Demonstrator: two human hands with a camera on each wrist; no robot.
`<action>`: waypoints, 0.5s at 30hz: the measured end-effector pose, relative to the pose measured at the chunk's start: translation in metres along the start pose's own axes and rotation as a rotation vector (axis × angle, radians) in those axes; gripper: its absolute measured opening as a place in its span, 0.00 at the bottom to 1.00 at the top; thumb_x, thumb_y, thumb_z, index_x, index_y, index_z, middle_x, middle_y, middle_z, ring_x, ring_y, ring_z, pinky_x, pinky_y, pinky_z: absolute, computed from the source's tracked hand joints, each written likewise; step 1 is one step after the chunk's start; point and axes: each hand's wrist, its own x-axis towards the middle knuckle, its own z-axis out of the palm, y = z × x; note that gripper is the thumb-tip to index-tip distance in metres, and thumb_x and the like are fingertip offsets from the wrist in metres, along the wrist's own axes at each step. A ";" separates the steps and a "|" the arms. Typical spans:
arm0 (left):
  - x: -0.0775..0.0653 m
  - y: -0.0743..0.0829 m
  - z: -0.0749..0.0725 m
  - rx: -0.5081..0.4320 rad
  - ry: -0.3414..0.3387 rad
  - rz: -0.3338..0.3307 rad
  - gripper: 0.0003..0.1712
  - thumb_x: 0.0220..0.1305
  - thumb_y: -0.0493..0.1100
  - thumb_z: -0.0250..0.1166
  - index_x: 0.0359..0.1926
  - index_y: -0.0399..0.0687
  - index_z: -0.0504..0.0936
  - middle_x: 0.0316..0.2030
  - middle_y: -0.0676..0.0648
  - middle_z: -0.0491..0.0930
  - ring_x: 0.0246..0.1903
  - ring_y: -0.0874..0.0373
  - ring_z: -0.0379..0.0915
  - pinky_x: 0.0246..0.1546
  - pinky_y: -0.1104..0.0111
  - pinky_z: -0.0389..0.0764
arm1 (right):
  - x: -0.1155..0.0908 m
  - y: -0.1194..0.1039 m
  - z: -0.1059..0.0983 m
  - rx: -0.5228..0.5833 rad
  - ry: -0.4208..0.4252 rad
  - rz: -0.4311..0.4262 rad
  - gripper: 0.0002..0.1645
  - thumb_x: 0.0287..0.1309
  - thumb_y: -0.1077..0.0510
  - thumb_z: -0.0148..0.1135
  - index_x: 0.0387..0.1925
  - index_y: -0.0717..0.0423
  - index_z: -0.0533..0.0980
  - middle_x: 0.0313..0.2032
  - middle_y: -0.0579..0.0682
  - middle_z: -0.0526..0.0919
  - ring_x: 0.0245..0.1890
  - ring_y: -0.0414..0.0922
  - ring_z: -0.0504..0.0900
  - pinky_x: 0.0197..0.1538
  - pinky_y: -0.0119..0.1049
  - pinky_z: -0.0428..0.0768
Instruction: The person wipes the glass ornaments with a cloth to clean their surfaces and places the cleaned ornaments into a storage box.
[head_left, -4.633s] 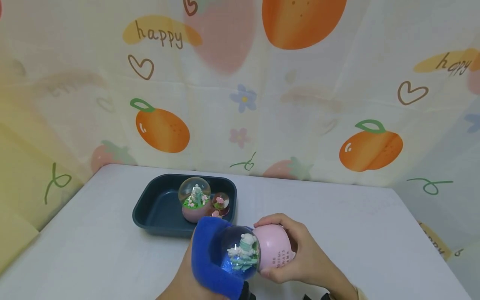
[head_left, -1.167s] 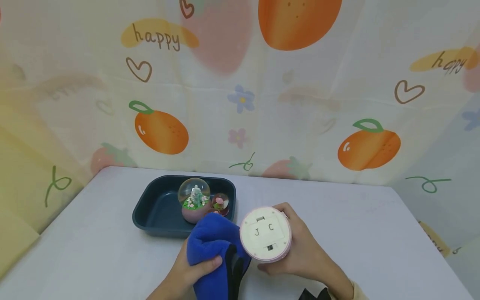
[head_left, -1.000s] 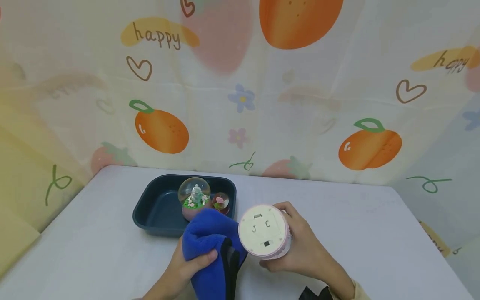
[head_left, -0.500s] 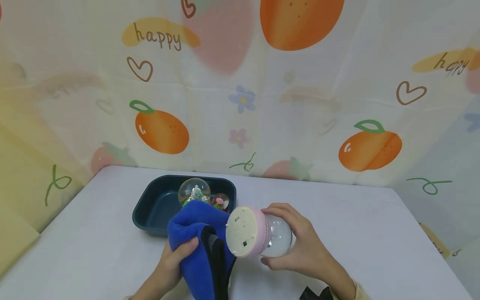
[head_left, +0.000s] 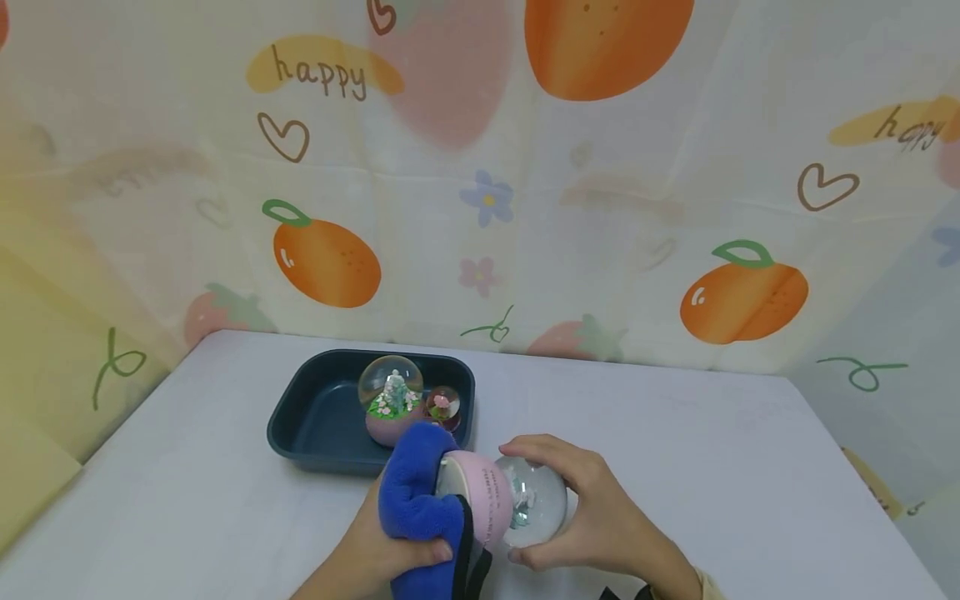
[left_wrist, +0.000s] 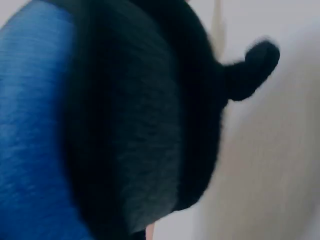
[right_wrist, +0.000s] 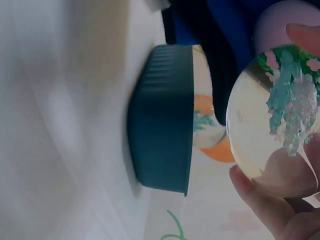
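My right hand (head_left: pixel 607 517) grips a snow globe (head_left: pixel 487 500) by its clear glass ball, thumb below and fingers above. The globe lies on its side, its pink lettered base pointing left. A blue cloth (head_left: pixel 420 508) with black edging is bunched in my left hand (head_left: pixel 371 537) and wraps the underside of that base. In the right wrist view, the glass ball (right_wrist: pixel 250 130) shows a pale green and white figure among pink flowers, with my fingers behind it. The cloth (left_wrist: pixel 35 135) fills much of the left wrist view and hides my left hand there.
Behind my hands, a dark blue-green tray (head_left: pixel 300 457) stands on the white table (head_left: pixel 675 433). It holds a larger snow globe (head_left: pixel 392 400) on a pink base and a small globe (head_left: pixel 442 406) at its right end. A fruit-print curtain (head_left: pixel 615 275) hangs behind.
Earlier the cloth covered the glass while my right hand held the base. Since then the globe has been turned end for end, and the cloth has come up round the base.
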 end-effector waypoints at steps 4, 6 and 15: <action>-0.002 0.001 0.004 0.089 0.139 -0.043 0.46 0.55 0.57 0.74 0.68 0.42 0.66 0.58 0.44 0.77 0.53 0.63 0.74 0.54 0.62 0.75 | -0.001 -0.001 0.000 0.044 -0.036 0.010 0.48 0.31 0.59 0.84 0.61 0.47 0.74 0.56 0.48 0.81 0.51 0.42 0.82 0.50 0.36 0.84; -0.002 0.001 0.004 0.127 0.181 -0.024 0.37 0.56 0.49 0.73 0.63 0.40 0.72 0.54 0.47 0.80 0.49 0.64 0.76 0.51 0.64 0.77 | -0.001 -0.001 -0.002 0.061 -0.050 0.012 0.48 0.32 0.59 0.84 0.61 0.48 0.73 0.56 0.48 0.81 0.52 0.43 0.82 0.51 0.36 0.84; 0.000 0.010 0.000 0.084 0.207 0.015 0.16 0.65 0.35 0.62 0.54 0.41 0.76 0.44 0.55 0.83 0.44 0.60 0.79 0.47 0.68 0.79 | -0.001 -0.001 -0.010 0.028 -0.060 -0.020 0.49 0.32 0.56 0.85 0.62 0.47 0.73 0.56 0.47 0.82 0.53 0.42 0.81 0.52 0.37 0.83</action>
